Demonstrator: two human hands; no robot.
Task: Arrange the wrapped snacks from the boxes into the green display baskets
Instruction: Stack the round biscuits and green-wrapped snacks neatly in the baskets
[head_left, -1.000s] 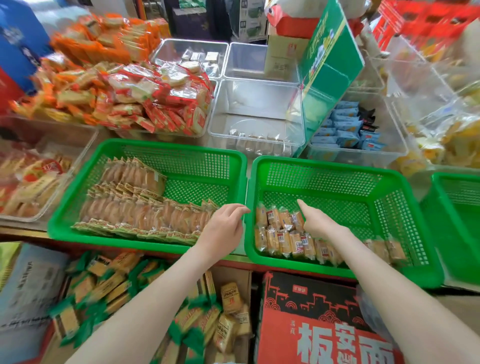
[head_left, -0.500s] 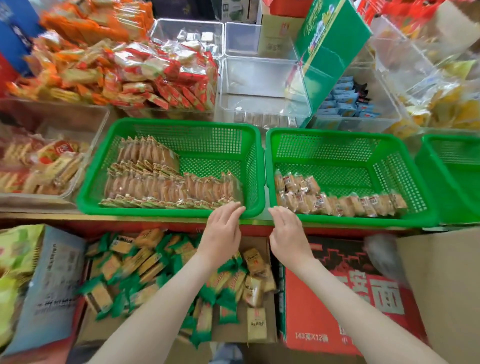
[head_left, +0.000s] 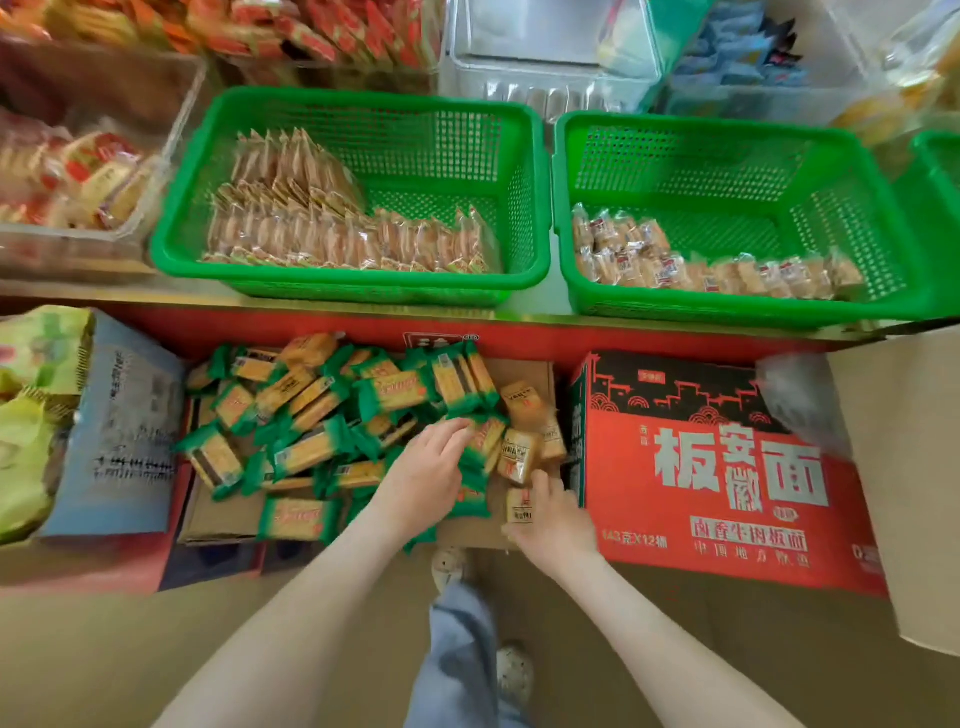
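Left basket (head_left: 363, 291) looks about half full; right basket (head_left: 727, 314) has one front row. Both are beyond the fingers (head_left: 451, 430). Many snacks (head_left: 311, 410) lie in the box (head_left: 218, 519) beneath. Left hand (head_left: 428, 470) rests on them, grip unclear; right hand (head_left: 553, 519) pinches a tan packet (head_left: 519, 512).

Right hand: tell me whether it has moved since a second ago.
Yes. The right hand has dropped out of the right green basket, past its front rim, down to the snack box below it, against a tan packet.
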